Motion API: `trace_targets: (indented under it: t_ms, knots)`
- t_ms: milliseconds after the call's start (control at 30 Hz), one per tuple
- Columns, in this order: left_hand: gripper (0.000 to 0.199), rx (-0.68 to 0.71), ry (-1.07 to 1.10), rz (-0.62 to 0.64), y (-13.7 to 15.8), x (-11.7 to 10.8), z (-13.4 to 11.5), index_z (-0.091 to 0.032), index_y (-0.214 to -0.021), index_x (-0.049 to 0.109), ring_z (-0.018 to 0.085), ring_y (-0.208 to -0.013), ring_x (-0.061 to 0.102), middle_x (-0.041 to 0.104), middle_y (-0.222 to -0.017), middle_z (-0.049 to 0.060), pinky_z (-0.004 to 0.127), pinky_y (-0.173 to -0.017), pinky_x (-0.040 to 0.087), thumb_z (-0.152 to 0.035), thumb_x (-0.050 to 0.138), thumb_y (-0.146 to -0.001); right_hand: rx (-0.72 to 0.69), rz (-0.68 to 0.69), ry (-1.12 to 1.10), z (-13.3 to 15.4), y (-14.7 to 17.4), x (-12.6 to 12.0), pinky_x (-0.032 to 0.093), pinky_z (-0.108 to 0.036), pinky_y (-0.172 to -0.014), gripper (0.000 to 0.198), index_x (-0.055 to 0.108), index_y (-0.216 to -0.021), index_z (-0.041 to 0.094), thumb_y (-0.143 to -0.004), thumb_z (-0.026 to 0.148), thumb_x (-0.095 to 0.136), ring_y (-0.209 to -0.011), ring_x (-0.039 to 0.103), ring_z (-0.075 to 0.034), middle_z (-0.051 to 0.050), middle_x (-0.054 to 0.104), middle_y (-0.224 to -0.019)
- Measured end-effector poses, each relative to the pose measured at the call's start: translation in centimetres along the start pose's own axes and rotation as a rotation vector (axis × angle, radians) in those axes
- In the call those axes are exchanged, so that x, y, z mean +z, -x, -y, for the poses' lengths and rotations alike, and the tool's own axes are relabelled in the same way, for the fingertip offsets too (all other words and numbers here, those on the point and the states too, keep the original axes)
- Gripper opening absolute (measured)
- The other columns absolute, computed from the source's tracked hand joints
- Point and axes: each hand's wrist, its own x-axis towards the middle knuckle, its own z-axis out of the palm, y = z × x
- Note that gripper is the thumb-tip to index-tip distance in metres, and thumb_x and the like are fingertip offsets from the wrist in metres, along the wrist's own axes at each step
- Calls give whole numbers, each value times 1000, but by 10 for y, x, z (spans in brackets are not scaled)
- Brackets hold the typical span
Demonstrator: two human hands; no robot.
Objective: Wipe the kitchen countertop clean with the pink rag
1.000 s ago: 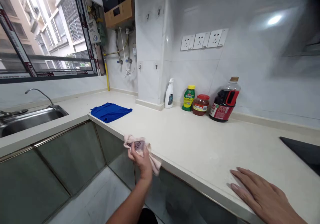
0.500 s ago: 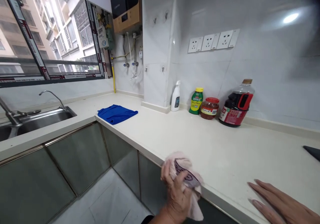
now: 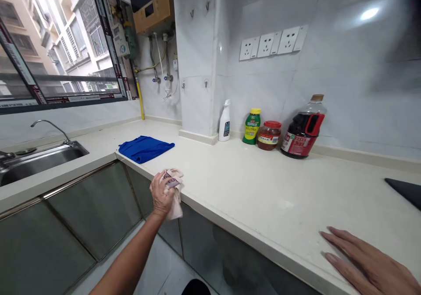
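My left hand is closed around a pale pink cloth with a purple patterned patch. It presses the cloth against the front edge of the cream countertop, and part of the cloth hangs down over the cabinet front. At the lower right, my right hand lies flat on the counter with its fingers stretched out, holding nothing. A blue cloth is spread at the counter's corner, just beyond my left hand.
Along the wall stand a white spray bottle, a green bottle with a yellow cap, a red-lidded jar and a large dark sauce bottle. A black object lies at the right. The sink is at left.
My left hand has slid the pink cloth along the counter edge, away from me and to the left, toward the blue cloth. My right hand stays flat on the counter. The view has shifted slightly.
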Motion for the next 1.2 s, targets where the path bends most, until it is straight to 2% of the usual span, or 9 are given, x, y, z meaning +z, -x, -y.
trace_targets:
  t_ms: [133, 267, 467, 633, 733, 833, 933, 1133, 1200]
  knots:
    - [27, 0, -5, -15, -14, -4, -3, -22, -96, 72, 30, -117, 59, 67, -119, 11, 48, -104, 45, -29, 51, -80, -2, 49, 32, 13, -3, -7, 42, -61, -116, 55, 61, -137, 34, -96, 66, 45, -136, 53, -34, -2, 57, -147]
    - [25, 46, -13, -43, 2, 1, -42, -21, -93, 72, 32, -117, 58, 67, -118, 13, 50, -102, 43, -30, 51, -82, 12, 61, 33, 23, -3, -7, 43, -61, -114, 57, 61, -136, 33, -98, 68, 37, -138, 50, -32, -2, 58, -146]
    - [28, 154, 62, -33, 69, 12, -150, -26, -103, 71, 34, -124, 53, 62, -125, 12, 54, -98, 42, -32, 52, -83, 38, 85, 10, 28, -4, -8, 43, -58, -114, 58, 56, -142, 32, -100, 66, 34, -143, 45, -32, -4, 53, -151]
    - [42, 411, 261, 161, 138, 24, -256, -37, -114, 71, 40, -126, 52, 59, -138, 10, 62, -95, 44, -50, 71, -73, 49, 90, -60, 27, -3, -14, 39, -59, -117, 56, 55, -143, 33, -101, 64, 34, -141, 47, -31, -3, 53, -151]
    - [40, 525, 334, 180, 153, 31, -283, -41, -115, 72, 36, -123, 56, 59, -142, 6, 57, -89, 47, -56, 71, -77, 48, 82, -100, 27, -5, -19, 41, -58, -118, 57, 57, -141, 32, -102, 64, 32, -140, 49, -30, -4, 54, -150]
    - [40, 634, 350, 181, 141, 33, -270, -41, -117, 71, 31, -118, 59, 63, -139, 5, 50, -86, 48, -60, 67, -82, 62, 87, -121, 27, -6, -23, 40, -58, -119, 57, 58, -141, 33, -101, 65, 33, -140, 49, -30, -3, 54, -151]
    - [43, 655, 364, 163, 114, 27, -230, -38, -119, 70, 28, -114, 59, 66, -132, 5, 46, -92, 45, -62, 65, -84, 106, 75, -146, 28, -5, -23, 39, -61, -119, 55, 59, -140, 36, -99, 66, 36, -140, 48, -31, -1, 54, -151]
    - [37, 623, 211, 184, 49, 2, -113, -29, -116, 72, 28, -111, 60, 69, -125, 10, 47, -95, 41, -49, 59, -88, 140, 106, -149, 30, -2, -25, 37, -60, -121, 53, 57, -142, 39, -99, 64, 37, -141, 47, -34, 1, 52, -152]
    - [33, 533, 119, 224, 26, -6, -71, -29, -112, 74, 29, -112, 61, 70, -124, 9, 48, -96, 40, -42, 57, -87, 135, 112, -151, 32, -2, -27, 36, -59, -122, 52, 55, -144, 39, -101, 62, 38, -141, 46, -33, 1, 52, -152]
